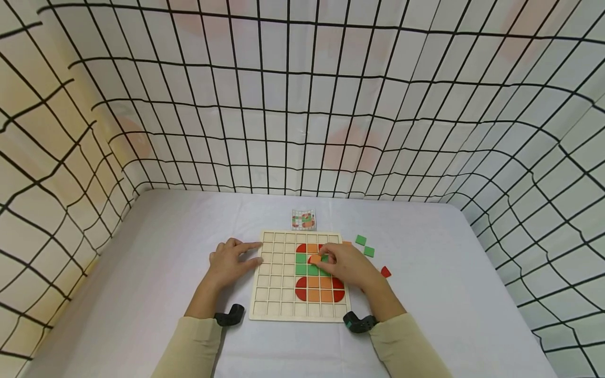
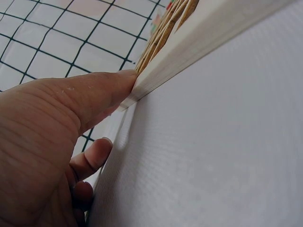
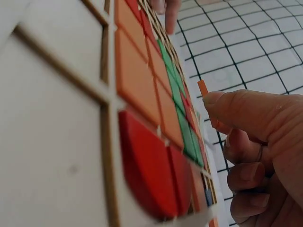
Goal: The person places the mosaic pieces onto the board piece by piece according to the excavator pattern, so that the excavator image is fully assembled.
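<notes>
A wooden grid board [image 1: 274, 310] lies on the white-covered table, with red, orange and green tiles set in its right part. My right hand [image 1: 352, 265] pinches an orange tile [image 3: 202, 87] between thumb and index finger, above the upper right of the board. Beneath that hand are green tiles [image 1: 301, 263] and a partly hidden red tile. Lower down, orange tiles [image 1: 319, 289] are flanked by rounded red tiles [image 1: 338, 289]. My left hand [image 1: 227, 264] touches the board's left edge with its extended thumb and index finger; the thumb tip rests on the rim in the left wrist view.
A small picture card [image 1: 303, 220] stands behind the board. Loose green tiles [image 1: 361, 240], a red tile [image 1: 386, 272] and a partly covered orange tile [image 1: 347, 243] lie right of the board. Black wire mesh [image 1: 302, 126] encloses the table at the back and sides.
</notes>
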Tool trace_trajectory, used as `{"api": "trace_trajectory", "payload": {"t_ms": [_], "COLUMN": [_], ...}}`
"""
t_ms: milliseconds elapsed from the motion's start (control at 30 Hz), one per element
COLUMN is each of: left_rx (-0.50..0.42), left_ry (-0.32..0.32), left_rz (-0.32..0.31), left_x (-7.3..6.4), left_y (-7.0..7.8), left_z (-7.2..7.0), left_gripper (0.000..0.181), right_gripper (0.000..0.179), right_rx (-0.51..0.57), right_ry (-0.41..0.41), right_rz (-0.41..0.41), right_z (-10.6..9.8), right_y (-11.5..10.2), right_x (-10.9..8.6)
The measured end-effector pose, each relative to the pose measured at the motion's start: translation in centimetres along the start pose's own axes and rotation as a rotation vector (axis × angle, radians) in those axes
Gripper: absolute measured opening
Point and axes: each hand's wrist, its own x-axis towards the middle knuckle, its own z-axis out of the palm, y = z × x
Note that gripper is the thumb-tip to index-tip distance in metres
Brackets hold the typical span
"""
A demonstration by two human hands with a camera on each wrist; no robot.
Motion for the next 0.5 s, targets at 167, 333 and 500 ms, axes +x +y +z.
{"api": "trace_trajectory", "payload": {"t_ms": [167, 333, 500], "left_rx": [0.003, -0.002, -0.007], "left_ry": [0.002, 0.004, -0.001], "left_rz": [-0.004, 0.004, 0.001], "left_x": [0.0, 0.0, -0.1], "left_y": [0.1, 0.0, 0.1], "left_z": [0.0, 0.0, -0.1], "left_gripper": [0.047, 0.048, 0.048], "right_gripper": [0.019, 0.017, 0.015], "right_rx": [-0.013, -0.036, -0.065], "right_ry": [-0.002, -0.005, -0.026], "right_rz": [-0.056, -0.103, -0.115], "right_z": [0.3, 1.0, 1.6], "right_y": [-1.2, -2.1, -2.8], "right_x": [0.5, 1.2, 1.7]}}
